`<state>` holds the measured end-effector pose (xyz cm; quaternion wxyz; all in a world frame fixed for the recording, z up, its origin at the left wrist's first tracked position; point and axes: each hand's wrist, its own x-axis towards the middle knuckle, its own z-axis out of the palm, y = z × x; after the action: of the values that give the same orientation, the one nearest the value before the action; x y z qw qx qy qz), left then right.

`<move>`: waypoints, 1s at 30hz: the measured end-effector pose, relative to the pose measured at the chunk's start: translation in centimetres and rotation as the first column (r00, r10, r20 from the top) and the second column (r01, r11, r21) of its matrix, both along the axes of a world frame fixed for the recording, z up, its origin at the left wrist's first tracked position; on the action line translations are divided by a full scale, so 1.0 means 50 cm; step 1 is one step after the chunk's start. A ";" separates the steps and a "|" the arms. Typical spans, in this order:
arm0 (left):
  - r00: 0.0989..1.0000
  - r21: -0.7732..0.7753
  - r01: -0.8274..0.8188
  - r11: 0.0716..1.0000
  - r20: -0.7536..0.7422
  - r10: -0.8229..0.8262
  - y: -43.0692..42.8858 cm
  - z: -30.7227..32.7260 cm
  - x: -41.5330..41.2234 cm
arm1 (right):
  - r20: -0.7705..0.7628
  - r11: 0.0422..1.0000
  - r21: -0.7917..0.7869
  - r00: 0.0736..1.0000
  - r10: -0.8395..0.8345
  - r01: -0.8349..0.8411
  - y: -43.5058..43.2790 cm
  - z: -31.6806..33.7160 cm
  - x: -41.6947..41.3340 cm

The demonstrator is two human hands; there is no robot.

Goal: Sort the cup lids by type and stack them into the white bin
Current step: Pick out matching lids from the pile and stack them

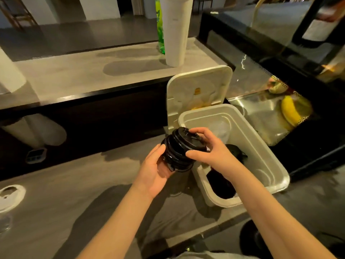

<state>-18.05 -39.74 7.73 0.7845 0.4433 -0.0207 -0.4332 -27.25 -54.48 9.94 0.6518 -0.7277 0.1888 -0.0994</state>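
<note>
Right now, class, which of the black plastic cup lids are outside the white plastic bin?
The stack of black plastic lids gripped between the left hand and right hand; the other black lids lie inside the white plastic bin.

I see a tilted stack of black round plastic cup lids (179, 152) held just left of the open white rectangular plastic bin (261, 146); more black lids (236, 152) lie inside.

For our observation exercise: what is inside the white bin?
Black lids lie in the white bin, with something clear at its far end. The right hand hides part of them, so their number cannot be told.
</note>
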 end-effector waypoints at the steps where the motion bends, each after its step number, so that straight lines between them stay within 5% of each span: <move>1: 1.000 0.012 -0.006 1.000 -0.011 0.006 -0.009 -0.002 -0.005 | -0.004 1.000 -0.020 1.000 -0.019 0.019 -0.019 0.001 -0.012; 6: 0.998 0.067 -0.069 0.995 -0.005 0.070 -0.030 -0.015 -0.009 | -0.157 0.978 -0.189 0.981 -0.115 0.084 -0.123 -0.013 -0.101; 12: 0.986 0.120 -0.143 0.982 0.107 0.130 -0.053 -0.029 -0.011 | -0.422 0.919 -0.361 0.906 -0.011 -0.157 -0.159 -0.063 -0.171; 20: 0.989 0.117 -0.117 0.986 0.106 0.104 -0.071 -0.036 -0.022 | -0.612 0.766 -0.342 0.747 0.258 -0.545 -0.128 -0.096 -0.142; 22: 0.991 0.129 -0.110 0.985 0.094 0.099 -0.072 -0.036 -0.027 | -0.589 0.771 -0.377 0.775 0.228 -0.513 -0.131 -0.096 -0.141; 24: 0.992 0.130 -0.093 0.987 0.102 0.080 -0.071 -0.034 -0.033 | -0.412 0.819 -0.485 0.906 0.096 -0.307 -0.126 -0.086 -0.129; 27: 0.992 0.109 -0.045 0.993 0.126 0.031 -0.071 -0.025 -0.045 | -0.168 0.972 -0.236 0.984 -0.063 0.022 -0.109 -0.041 -0.095; 30: 0.987 0.074 -0.003 0.997 0.158 -0.009 -0.069 -0.014 -0.060 | -0.157 0.975 -0.194 0.984 0.079 -0.109 -0.089 -0.014 -0.068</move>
<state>-21.04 -43.17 7.00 0.7628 0.5049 -0.0677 -0.3983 -30.67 -58.92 9.25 0.5628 -0.8036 0.1909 -0.0326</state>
